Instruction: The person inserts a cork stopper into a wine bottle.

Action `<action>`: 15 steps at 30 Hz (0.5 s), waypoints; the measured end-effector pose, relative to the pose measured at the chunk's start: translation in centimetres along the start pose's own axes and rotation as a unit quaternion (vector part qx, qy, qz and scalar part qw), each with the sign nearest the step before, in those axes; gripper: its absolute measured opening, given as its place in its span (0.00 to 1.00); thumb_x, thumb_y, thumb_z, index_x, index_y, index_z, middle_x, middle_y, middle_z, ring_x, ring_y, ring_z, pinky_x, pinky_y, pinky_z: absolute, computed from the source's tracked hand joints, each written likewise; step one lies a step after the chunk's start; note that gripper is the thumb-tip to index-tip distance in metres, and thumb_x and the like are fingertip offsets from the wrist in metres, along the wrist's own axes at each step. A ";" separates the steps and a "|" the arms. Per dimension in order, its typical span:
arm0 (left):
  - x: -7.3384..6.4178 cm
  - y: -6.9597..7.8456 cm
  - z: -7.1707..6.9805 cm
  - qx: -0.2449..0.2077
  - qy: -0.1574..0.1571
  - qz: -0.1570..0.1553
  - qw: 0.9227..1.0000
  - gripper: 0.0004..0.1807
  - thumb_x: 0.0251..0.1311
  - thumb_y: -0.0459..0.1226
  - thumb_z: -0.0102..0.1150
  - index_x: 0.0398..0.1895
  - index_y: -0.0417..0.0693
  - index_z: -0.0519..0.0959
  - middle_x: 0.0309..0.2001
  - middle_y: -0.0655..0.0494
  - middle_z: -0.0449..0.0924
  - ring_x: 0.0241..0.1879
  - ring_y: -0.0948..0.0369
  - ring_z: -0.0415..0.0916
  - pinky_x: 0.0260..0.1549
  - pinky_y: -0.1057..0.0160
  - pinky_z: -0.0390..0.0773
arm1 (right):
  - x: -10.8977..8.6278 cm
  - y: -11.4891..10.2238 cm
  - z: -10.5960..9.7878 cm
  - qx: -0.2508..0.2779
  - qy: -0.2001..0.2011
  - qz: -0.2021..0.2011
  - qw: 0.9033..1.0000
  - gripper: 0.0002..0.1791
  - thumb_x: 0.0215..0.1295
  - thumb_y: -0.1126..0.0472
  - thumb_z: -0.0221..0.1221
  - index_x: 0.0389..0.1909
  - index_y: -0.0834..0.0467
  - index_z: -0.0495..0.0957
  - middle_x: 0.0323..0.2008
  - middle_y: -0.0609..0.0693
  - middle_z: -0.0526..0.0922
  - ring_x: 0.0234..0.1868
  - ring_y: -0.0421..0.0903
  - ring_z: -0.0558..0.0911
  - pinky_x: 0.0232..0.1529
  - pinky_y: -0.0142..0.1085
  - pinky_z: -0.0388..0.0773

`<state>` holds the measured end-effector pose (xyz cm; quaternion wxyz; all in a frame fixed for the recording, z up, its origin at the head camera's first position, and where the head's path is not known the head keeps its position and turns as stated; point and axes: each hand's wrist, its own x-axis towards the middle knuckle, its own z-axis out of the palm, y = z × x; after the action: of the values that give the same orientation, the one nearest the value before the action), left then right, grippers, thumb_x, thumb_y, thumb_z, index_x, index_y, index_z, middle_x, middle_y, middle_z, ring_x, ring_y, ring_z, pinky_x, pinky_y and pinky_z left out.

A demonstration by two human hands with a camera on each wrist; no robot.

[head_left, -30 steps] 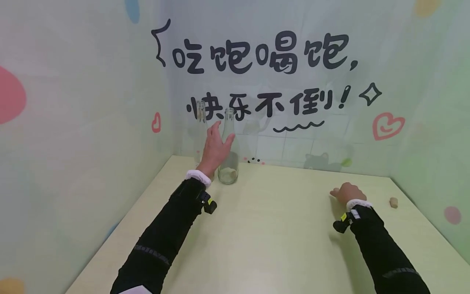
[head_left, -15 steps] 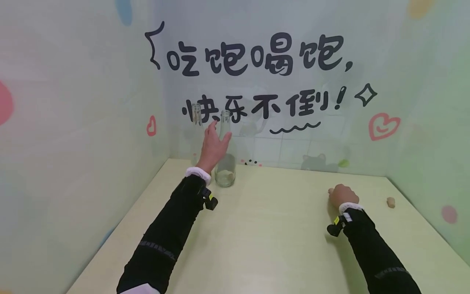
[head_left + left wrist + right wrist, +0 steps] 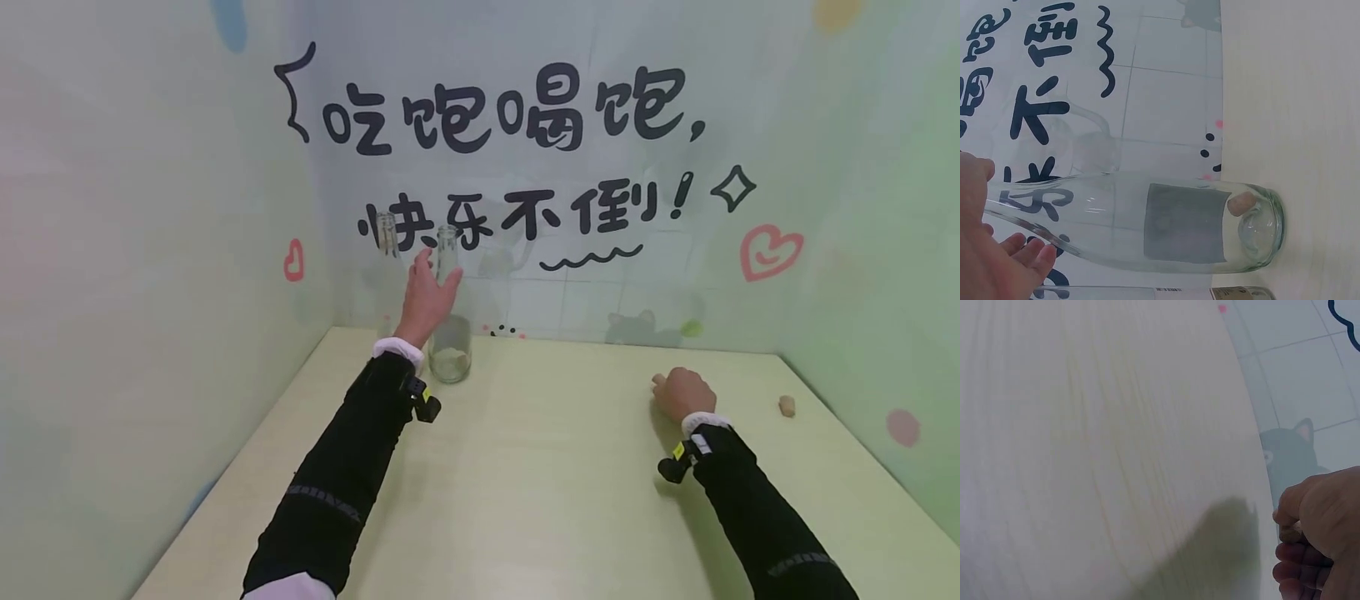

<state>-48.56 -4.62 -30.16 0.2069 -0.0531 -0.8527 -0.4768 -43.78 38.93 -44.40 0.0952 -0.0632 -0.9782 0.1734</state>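
A clear glass bottle (image 3: 450, 352) stands upright at the back left of the table, a small tan cork (image 3: 1242, 204) showing through its base in the left wrist view. My left hand (image 3: 427, 302) is at the bottle's neck, thumb on one side and fingers on the other, spread loosely around it. A second clear bottle (image 3: 386, 235) stands just left, largely hidden by that hand. Far over to the right, my right hand (image 3: 684, 393) is held over the table with fingers curled. Between its thumb and index finger a small tan cork (image 3: 1291, 533) shows, mostly covered.
Another cork (image 3: 787, 406) lies on the table (image 3: 540, 467) near its right edge. Printed walls (image 3: 570, 292) enclose the table at the back and both sides.
The whole head view has shifted slightly left. Against the bottles and table, both hands have kept nearly the same place and posture.
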 end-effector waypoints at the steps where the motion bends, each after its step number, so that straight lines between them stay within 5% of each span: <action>1: 0.1 0.0 0.1 -0.001 -0.002 0.000 1.000 0.41 0.64 0.56 0.50 0.75 0.48 0.50 0.67 0.44 0.59 0.63 0.48 0.63 0.58 0.50 0.64 | -0.1 -0.2 -0.2 0.007 -0.002 0.002 1.000 0.25 0.70 0.51 0.46 0.15 0.61 0.71 0.16 0.53 0.69 0.19 0.51 0.71 0.17 0.41 0.65; 7: 0.5 0.0 0.5 -0.003 -0.006 -0.009 1.000 0.41 0.64 0.57 0.49 0.75 0.49 0.51 0.67 0.45 0.60 0.63 0.50 0.63 0.59 0.51 0.63 | -1.0 -1.8 -0.5 0.051 -0.011 -0.003 0.999 0.27 0.70 0.50 0.47 0.11 0.57 0.66 0.12 0.47 0.60 0.14 0.45 0.63 0.15 0.35 0.55; 15: 1.7 0.2 1.8 -0.028 -0.001 -0.010 1.000 0.38 0.65 0.56 0.50 0.71 0.45 0.56 0.62 0.45 0.68 0.60 0.49 0.67 0.57 0.51 0.66 | -1.4 -3.5 -1.8 0.118 0.029 -0.034 0.992 0.29 0.69 0.49 0.51 0.08 0.54 0.60 0.09 0.43 0.53 0.12 0.42 0.53 0.15 0.33 0.47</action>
<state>-50.54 -3.19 -30.10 0.1999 -0.0510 -0.8396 -0.5024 -42.37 36.09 -41.75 0.1363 -0.0230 -0.9492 0.2828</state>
